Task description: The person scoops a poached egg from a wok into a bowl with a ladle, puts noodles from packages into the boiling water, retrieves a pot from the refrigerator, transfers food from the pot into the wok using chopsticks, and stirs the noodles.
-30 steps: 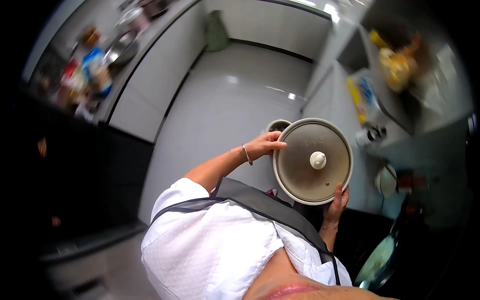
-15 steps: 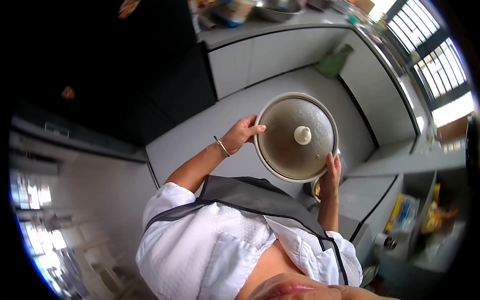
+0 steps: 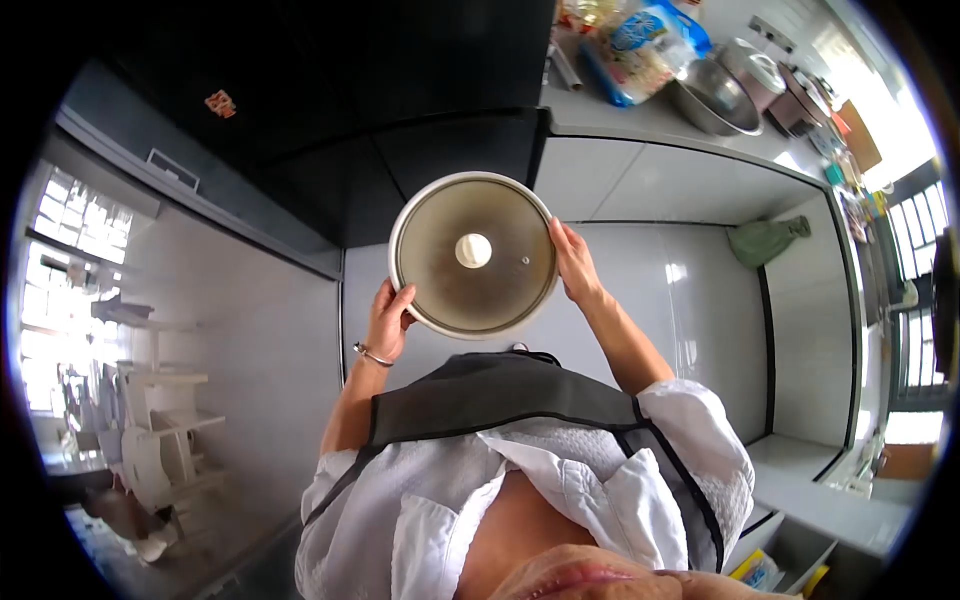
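Observation:
Both of my hands carry a round lidded pot [image 3: 425, 300] with a pale rim, held out in front of my body. Its see-through lid [image 3: 505, 220] looks fogged and has a white knob [image 3: 473, 251] in the middle and a small vent hole. My left hand [image 3: 390, 315], with a bracelet at the wrist, grips the lower left of the rim, thumb on top. On the right side, my right hand [image 3: 574, 262] is closed on the rim. The pot's sides and contents are hidden from above.
Dark cabinets [image 3: 440, 150] stand just beyond the pot. On the counter at upper right are a blue-and-clear bag [image 3: 645, 50], a metal bowl [image 3: 717, 97] and cookers. A green bag-like object [image 3: 768, 241] rests on the floor at right. A glossy panel [image 3: 260, 330] is at left.
My body and view have turned left, from the corner counter toward the dark cabinets. Both hands still hold the pot, which has shifted left in view and sits more level.

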Motion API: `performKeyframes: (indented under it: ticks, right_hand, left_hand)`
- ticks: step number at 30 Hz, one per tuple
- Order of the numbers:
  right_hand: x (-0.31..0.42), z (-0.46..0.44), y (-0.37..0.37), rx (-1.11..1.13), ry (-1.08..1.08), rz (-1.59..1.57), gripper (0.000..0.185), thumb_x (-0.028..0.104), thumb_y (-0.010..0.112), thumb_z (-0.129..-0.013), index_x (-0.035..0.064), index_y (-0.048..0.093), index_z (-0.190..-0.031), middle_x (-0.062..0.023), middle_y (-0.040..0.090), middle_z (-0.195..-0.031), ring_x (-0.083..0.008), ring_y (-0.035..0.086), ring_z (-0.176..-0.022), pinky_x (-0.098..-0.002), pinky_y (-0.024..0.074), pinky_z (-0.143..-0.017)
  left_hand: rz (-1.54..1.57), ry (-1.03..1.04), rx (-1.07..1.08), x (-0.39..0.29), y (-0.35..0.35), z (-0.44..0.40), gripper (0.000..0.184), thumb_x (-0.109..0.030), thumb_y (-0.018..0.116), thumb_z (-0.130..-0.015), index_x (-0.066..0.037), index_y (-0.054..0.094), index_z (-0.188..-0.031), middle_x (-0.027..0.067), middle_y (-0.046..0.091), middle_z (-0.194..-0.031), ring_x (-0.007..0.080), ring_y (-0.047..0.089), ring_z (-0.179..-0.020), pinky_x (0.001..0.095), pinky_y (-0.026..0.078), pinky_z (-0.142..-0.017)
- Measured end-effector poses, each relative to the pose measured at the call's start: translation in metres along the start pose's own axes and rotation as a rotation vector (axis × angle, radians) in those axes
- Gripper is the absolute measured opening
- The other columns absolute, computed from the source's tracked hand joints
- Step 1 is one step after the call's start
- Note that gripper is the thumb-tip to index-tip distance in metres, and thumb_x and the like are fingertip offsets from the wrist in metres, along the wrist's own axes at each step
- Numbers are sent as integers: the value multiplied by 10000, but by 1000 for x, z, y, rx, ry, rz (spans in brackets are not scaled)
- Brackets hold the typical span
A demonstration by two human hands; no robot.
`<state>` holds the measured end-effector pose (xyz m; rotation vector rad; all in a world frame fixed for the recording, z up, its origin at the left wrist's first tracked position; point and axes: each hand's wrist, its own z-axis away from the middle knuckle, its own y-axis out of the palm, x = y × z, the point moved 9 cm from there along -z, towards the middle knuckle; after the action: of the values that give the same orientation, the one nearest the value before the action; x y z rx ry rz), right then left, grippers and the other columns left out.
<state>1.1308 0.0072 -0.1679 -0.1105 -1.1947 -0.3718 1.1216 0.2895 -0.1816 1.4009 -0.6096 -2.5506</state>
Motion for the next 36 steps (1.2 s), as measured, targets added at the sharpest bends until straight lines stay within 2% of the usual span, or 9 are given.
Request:
performKeyframes:
  ticks: [2, 4, 6, 11, 16, 19, 26, 32, 36]
  right_hand:
    - [10, -36, -56, 46, 37, 81, 386, 370, 438, -922, 3, 555, -920, -18, 542, -772, -91, 482, -715, -236, 417, -643]
    - [7, -66, -138, 93, 72, 162, 387, 365, 435, -924, -4, 552, -923, -27, 547, -786, -102, 483, -741, -245, 418, -678]
    - [8, -91, -221, 168, -95, 353, 374, 364, 438, -921, 8, 550, -952, -28, 543, -798, -105, 472, -734, -256, 417, -669]
    - [-26, -108, -351, 377, -55, 286, 352, 348, 449, -912, 15, 541, -978, -53, 547, -813, -130, 481, -756, -267, 420, -708]
    - [-66, -136, -343, 419, 24, 388, 300, 265, 469, -888, -2, 543, -1001, -95, 574, -851, -160, 514, -817, -295, 426, -754]
    - [-71, -151, -329, 434, 30, 299, 310, 203, 486, -895, 19, 481, -1144, -81, 566, -887, -140, 515, -837, -277, 429, -760]
    - [-99, -194, -305, 502, 104, 68, 593, 91, 573, -852, 155, 283, -1365, -25, 515, -823, -110, 499, -805, -248, 417, -772]
    - [-105, -191, -281, 669, 260, -124, 594, 41, 596, -821, 171, 313, -1327, 1, 498, -761, -84, 498, -763, -240, 429, -716]
    - [-111, -186, -281, 567, 401, -406, 356, -10, 606, -785, 164, 476, -1067, 1, 499, -752, -105, 535, -777, -257, 448, -690]
  left_hand:
    - [-7, 13, -24, 41, 52, -21, 261, -170, 515, -880, -39, 473, -1102, 39, 564, -980, 110, 572, -844, 259, 503, -700]
    - [34, 64, -39, 86, 126, -33, 301, -177, 491, -892, -49, 457, -1163, 54, 558, -1078, 155, 557, -963, 309, 469, -803]
    - [30, 85, -60, 148, 194, -42, 297, -185, 485, -895, -46, 458, -1157, 57, 562, -1075, 162, 561, -955, 315, 468, -803]
    - [73, 146, -177, 263, 305, -30, 295, -182, 485, -896, -34, 457, -1149, 66, 561, -1071, 158, 563, -947, 309, 478, -783]
    - [-30, 133, -232, 267, 298, -36, 296, -173, 469, -904, -29, 430, -1160, 88, 534, -1051, 172, 561, -922, 315, 493, -753]
    - [-6, 128, -230, 269, 293, -51, 297, -171, 467, -905, -37, 419, -1165, 84, 528, -1051, 177, 561, -915, 317, 499, -740]
    - [225, 121, -319, 307, 282, -68, 209, -176, 492, -899, -57, 452, -1066, 79, 541, -1014, 173, 564, -867, 321, 500, -693]
    - [324, 123, -441, 322, 271, -61, 227, -172, 500, -897, -69, 443, -1092, 75, 533, -1041, 188, 549, -905, 381, 506, -744]
    - [278, 144, -443, 318, 279, -53, 220, -178, 494, -902, -66, 442, -1085, 76, 533, -1038, 188, 548, -907, 383, 511, -742]
